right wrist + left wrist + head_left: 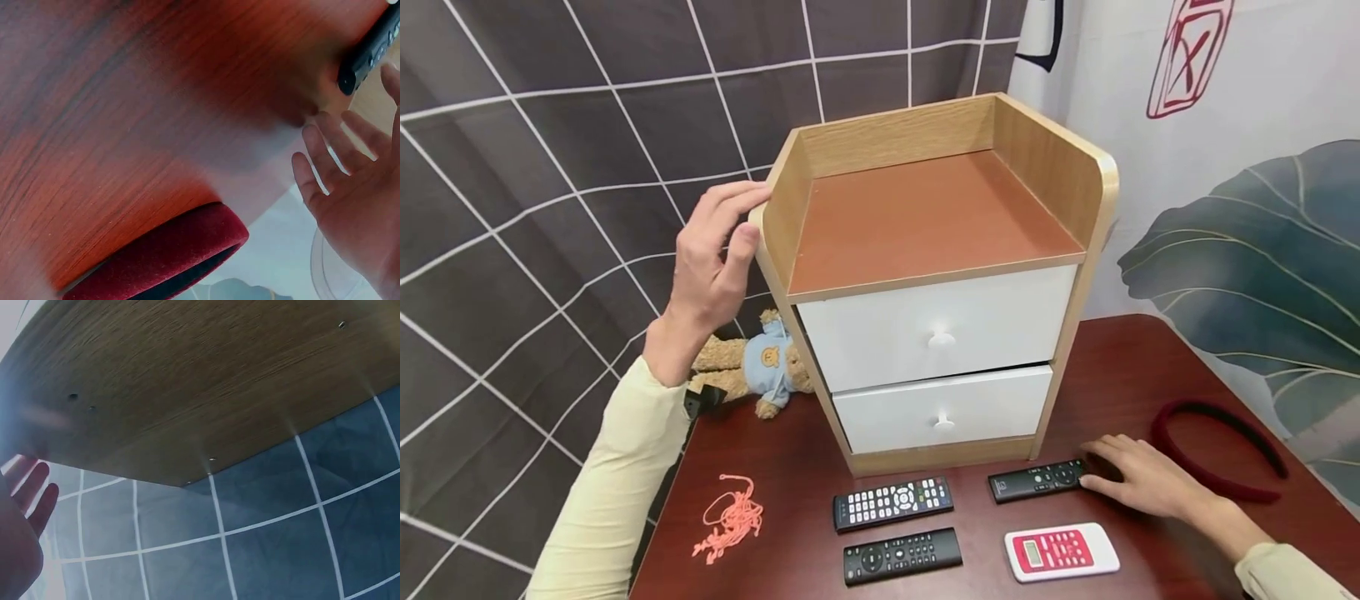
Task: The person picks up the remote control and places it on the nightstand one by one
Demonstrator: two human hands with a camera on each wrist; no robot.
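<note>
A small wooden cabinet (936,208) with two white drawers stands on the dark red table. My left hand (711,254) touches the front top edge of its left side panel, fingers extended; in the left wrist view that hand (22,519) shows beside the wood panel (187,381). My right hand (1142,475) is low over the table, thumb and fingers spread around the right end of a black remote control (1033,481). Seen from the right wrist, the fingers of this hand (356,194) are loosely extended beside the remote (369,53); contact is hard to tell.
Two more black remotes (892,504) (902,556) and a white-and-red remote (1062,552) lie in front. Pink string (730,523) is at left, a teddy bear (767,367) behind it. A dark red headband (1195,483) lies right of the right hand. Curtains hang behind.
</note>
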